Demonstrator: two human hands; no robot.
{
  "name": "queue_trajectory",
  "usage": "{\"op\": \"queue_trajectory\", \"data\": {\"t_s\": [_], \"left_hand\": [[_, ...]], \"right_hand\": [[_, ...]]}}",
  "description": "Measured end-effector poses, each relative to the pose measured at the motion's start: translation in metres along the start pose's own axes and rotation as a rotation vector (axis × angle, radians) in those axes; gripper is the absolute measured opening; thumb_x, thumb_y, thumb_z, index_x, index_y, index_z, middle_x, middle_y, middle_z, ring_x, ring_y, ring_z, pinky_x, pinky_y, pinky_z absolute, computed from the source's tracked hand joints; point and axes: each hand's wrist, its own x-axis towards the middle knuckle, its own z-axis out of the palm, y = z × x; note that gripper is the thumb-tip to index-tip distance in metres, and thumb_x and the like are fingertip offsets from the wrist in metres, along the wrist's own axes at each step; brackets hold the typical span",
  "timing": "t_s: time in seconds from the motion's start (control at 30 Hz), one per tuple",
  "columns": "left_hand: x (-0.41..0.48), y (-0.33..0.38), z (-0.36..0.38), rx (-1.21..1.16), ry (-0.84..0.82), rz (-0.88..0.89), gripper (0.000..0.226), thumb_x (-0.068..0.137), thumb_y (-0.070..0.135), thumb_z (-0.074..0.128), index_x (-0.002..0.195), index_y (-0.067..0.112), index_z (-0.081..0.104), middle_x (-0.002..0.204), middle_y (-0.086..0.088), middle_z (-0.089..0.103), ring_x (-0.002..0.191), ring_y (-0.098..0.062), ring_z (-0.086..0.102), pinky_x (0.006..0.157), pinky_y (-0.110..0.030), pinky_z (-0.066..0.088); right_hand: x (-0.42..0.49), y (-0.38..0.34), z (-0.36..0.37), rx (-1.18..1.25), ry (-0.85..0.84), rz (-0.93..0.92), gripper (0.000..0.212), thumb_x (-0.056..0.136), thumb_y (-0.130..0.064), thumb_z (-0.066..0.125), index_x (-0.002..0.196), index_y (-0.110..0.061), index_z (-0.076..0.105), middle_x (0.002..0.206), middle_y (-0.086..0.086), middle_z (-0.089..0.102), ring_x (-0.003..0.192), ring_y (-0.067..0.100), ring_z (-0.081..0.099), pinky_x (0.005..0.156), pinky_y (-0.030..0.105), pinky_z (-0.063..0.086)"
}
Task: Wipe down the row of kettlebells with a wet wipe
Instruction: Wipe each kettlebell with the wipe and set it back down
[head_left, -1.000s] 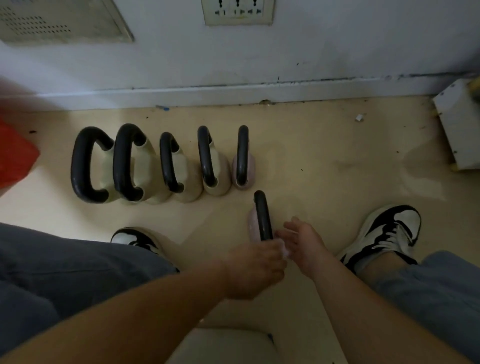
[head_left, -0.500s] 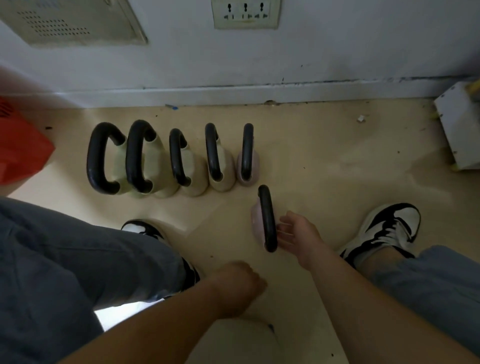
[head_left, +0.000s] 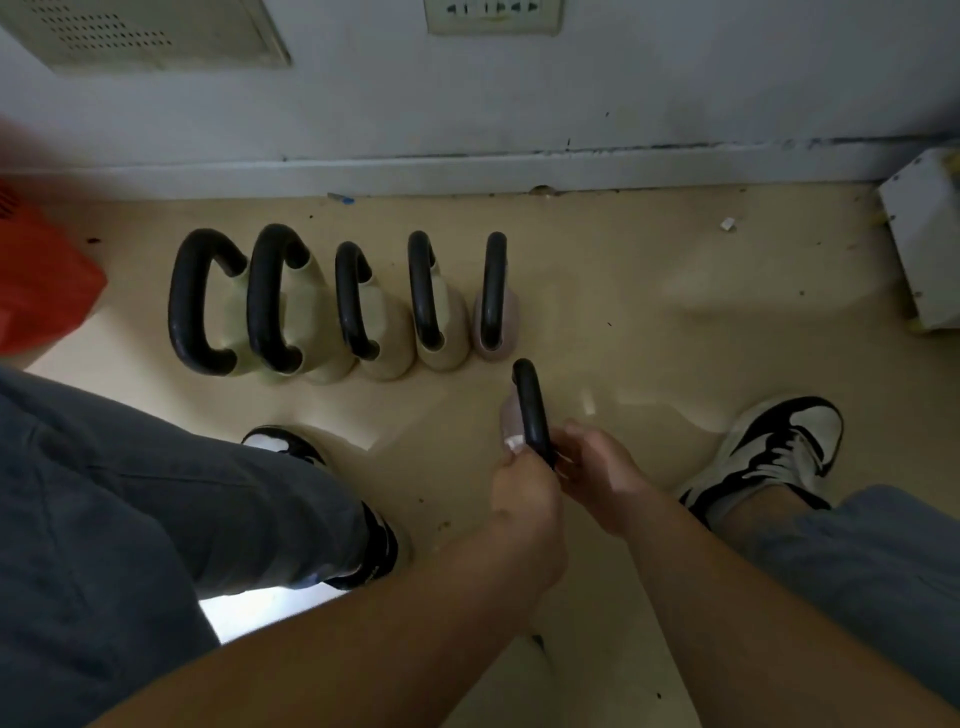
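Several kettlebells (head_left: 337, 306) with black handles stand in a row on the floor near the wall, cream-bodied except the pink one at the right end (head_left: 496, 322). One small pink kettlebell (head_left: 527, 400) sits apart in front of the row. My left hand (head_left: 524, 488) pinches a white wet wipe (head_left: 514, 442) against the near left side of this kettlebell. My right hand (head_left: 597, 467) curls its fingers round the near end of the black handle from the right.
A red bag (head_left: 41, 291) lies at the far left and a white box (head_left: 930, 239) stands at the far right by the skirting board. My shoes (head_left: 774, 441) (head_left: 291, 441) and jeans-clad legs flank the kettlebell. The floor right of the row is bare.
My left hand, drawn back towards me half a second ago, has returned to the kettlebell with the wipe. My right hand stayed at the handle and now closes round it.
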Motion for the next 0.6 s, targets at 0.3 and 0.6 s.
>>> {"op": "queue_trajectory", "data": {"t_s": [0.3,0.6], "left_hand": [[0.020,0.014,-0.019,0.095,-0.309,0.216,0.027,0.098,0.037,0.053,0.104,0.013,0.065,0.093,-0.003,0.066,0.077,-0.011,0.061,0.071,-0.021,0.049],[0.040,0.061,-0.016,-0.063,-0.359,0.110,0.059,0.106,0.030,0.038,0.074,0.005,0.080,0.086,-0.014,0.076,0.084,-0.031,0.069,0.080,-0.038,0.056]], "right_hand": [[0.002,0.000,0.003,-0.084,0.070,-0.007,0.027,0.100,-0.023,0.057,0.115,-0.004,0.070,0.112,0.013,0.071,0.102,0.025,0.067,0.101,0.041,0.053],[0.001,-0.022,0.019,-0.133,0.270,-0.089,0.040,0.088,-0.035,0.052,0.102,-0.006,0.074,0.095,0.014,0.075,0.088,0.034,0.071,0.083,0.044,0.058]]}}
